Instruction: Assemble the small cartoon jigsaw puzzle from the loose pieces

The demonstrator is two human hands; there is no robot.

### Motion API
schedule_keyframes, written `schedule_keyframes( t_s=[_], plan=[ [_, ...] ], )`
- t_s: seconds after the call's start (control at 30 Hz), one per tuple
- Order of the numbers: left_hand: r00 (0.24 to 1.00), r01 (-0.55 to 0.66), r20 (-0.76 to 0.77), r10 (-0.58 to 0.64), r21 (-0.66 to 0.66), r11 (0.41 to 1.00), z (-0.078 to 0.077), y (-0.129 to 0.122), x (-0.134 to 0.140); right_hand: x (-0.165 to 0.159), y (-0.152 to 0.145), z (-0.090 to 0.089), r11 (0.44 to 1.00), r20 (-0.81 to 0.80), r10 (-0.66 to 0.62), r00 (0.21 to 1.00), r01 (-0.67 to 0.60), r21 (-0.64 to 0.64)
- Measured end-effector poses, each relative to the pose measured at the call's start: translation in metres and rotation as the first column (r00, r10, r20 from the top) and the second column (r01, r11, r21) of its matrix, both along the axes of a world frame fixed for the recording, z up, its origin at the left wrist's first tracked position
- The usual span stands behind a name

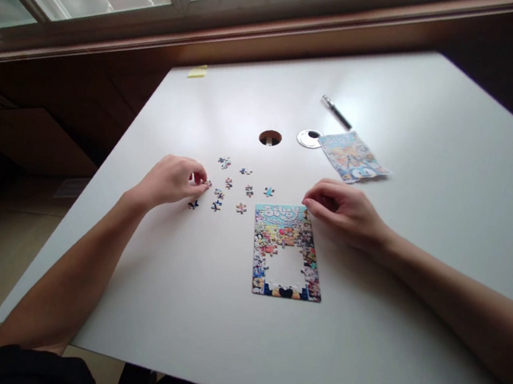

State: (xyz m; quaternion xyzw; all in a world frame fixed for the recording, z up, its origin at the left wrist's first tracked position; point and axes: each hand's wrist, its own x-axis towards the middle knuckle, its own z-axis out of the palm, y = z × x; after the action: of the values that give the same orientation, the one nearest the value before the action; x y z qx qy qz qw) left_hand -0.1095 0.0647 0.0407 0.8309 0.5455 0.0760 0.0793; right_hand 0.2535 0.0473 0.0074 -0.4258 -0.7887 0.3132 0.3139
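A partly filled jigsaw puzzle [285,236] lies on the white table, with a bare white gap in its middle and lower part. Several loose puzzle pieces [241,208] are spread to its upper left, among them a light blue piece [269,192]. At the left edge of these pieces, my left hand [174,179] pinches a small puzzle piece between thumb and forefinger. My right hand [343,209] rests at the puzzle's upper right corner, fingers curled and thumb against forefinger. Whether anything sits between those fingertips is hidden.
Beyond the puzzle lie a colourful printed packet [353,157], a black pen [337,112] and a round silver cover [308,138]. A round cable hole [270,138] opens in the table [167,312]. Yellow tape [197,72] marks the far left corner, below a window.
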Motion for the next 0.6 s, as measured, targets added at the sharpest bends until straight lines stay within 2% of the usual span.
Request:
schedule_keyframes(
  t_s=[0.6],
  plan=[
    [0.999, 0.002, 0.033, -0.002, -0.006, 1.0, -0.0007, 0.0015, -0.0037, -0.0003, -0.0003, 0.0004, 1.0, -0.007, -0.005, 1.0, 0.005, -0.001]
  ],
)
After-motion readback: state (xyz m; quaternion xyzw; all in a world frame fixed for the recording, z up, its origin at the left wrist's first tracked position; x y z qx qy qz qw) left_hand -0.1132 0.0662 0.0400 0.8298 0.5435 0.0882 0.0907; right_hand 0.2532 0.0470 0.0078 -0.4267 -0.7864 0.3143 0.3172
